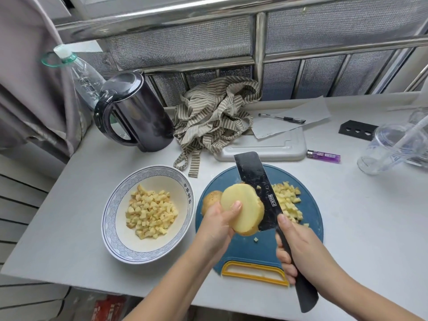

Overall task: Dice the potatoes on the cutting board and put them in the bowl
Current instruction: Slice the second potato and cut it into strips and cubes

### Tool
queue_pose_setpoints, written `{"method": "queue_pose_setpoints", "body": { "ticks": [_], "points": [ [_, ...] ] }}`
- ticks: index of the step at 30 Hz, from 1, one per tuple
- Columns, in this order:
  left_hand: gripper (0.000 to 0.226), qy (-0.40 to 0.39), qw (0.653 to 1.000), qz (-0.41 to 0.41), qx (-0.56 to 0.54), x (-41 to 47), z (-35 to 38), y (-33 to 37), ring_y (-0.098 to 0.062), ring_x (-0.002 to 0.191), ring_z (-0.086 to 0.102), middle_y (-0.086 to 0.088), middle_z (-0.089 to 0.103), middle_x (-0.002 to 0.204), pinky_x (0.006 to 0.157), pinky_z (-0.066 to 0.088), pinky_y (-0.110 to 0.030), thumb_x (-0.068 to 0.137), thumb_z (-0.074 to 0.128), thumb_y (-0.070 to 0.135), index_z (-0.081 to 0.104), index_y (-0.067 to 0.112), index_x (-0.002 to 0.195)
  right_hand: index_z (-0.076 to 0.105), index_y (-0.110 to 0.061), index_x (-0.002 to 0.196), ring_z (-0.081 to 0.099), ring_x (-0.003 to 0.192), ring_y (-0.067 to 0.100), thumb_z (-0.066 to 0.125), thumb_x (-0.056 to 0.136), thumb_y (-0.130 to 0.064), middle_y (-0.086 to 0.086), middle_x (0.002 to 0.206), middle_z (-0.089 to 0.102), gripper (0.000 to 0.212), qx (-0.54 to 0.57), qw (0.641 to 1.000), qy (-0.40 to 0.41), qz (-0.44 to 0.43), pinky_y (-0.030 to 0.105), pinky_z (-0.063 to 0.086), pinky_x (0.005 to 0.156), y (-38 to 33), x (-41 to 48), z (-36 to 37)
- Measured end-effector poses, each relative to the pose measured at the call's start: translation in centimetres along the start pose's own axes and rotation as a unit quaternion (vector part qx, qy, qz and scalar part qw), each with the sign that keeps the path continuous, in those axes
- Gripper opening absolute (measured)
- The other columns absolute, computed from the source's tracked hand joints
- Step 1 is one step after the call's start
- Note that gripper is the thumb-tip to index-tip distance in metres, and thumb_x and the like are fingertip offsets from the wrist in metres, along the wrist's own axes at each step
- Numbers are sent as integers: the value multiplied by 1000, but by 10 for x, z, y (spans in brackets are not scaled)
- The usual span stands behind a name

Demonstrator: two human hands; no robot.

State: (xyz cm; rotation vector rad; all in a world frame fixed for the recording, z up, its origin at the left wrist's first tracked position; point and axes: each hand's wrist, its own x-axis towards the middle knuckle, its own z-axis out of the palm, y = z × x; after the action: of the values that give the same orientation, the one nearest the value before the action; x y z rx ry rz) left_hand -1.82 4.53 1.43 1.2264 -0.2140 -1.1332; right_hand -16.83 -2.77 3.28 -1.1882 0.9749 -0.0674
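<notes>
My left hand (218, 224) holds a cut potato half (243, 208) tilted up over the round blue cutting board (259, 246), its pale cut face towards me and my thumb pressed on it. My right hand (298, 249) grips the handle of a black cleaver (259, 188), whose blade stands against the potato's right side. Another potato piece with skin (209, 200) lies on the board behind my left hand. A pile of diced potato (288, 200) sits at the board's right. The white bowl with a blue rim (111, 205), left of the board, holds several potato cubes (150, 210).
A black kettle (136, 114) and a plastic bottle (85, 77) stand at the back left. A striped cloth (213, 114), a grey tray (266, 147), paper with a pen (282, 118), a purple lighter (324, 156) and a clear plastic cup (391, 147) lie behind the board.
</notes>
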Motion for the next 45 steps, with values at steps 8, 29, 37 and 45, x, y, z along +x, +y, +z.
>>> {"method": "queue_pose_setpoints", "body": {
  "ticks": [8,29,37,45],
  "points": [
    [45,1,998,49,25,3,-2,4,-24,96,64,-14,67,108,71,56,-35,81,59,20,54,5,123,41,-9,73,32,35,16,35,99,-48,2,48,38,47,-38,999,6,-24,25,37,38,-12,-1,-1],
    [63,-69,993,-72,58,7,-29,18,-21,91,64,-18,60,112,67,55,-27,78,63,18,42,-7,132,38,-10,71,27,36,15,36,100,-44,7,54,30,45,-98,995,-31,-7,23,31,38,-12,-3,-18],
    [46,-26,999,-22,-5,3,-7,1,-18,85,68,-9,70,99,62,55,-28,78,61,16,55,2,121,41,-8,73,31,35,18,37,99,-46,5,49,35,46,-58,998,0,0,23,35,37,-4,-3,-4],
    [27,41,998,27,-29,1,2,-9,-18,82,68,-7,71,91,61,55,-28,88,54,8,57,4,114,42,-7,76,33,35,17,35,99,-47,8,52,36,47,-22,1000,11,-7,25,37,36,6,-2,6]
  ]
}}
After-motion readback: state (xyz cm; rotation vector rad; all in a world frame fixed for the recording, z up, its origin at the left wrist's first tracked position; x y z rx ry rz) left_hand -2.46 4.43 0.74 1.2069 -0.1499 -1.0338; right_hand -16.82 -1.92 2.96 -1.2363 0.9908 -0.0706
